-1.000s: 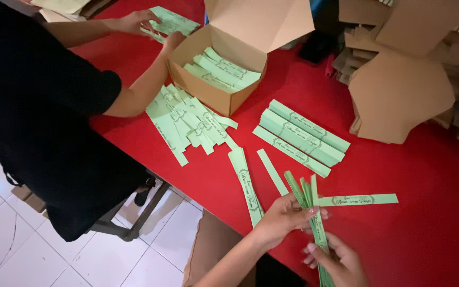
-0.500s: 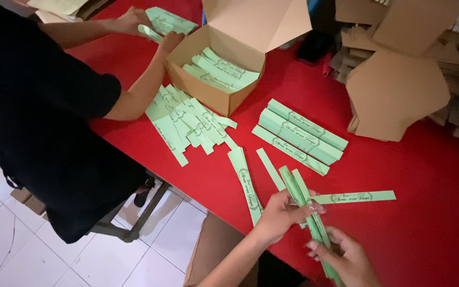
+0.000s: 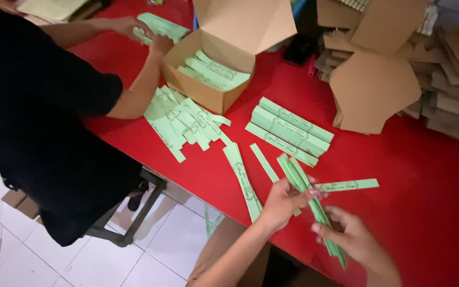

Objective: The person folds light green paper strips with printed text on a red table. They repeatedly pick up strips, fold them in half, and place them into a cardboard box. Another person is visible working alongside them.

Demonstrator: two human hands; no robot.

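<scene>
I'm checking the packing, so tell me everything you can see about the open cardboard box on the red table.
The cardboard box is plain brown, small and square, its lid flap standing open at the back. It sits on the red table, holding loosely laid green paper strips. A co-worker's forearm rests against its left side; more strips lie piled before it.

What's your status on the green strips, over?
Left hand and right hand both grip a bundle of green strips. Loose strip alongside on red table. Nothing blocking.

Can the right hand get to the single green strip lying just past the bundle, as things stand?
Probably yes. The single green strip lies flat on the red table, just beyond the right hand, with nothing between them. But that hand and the left hand grip the strip bundle.
</scene>
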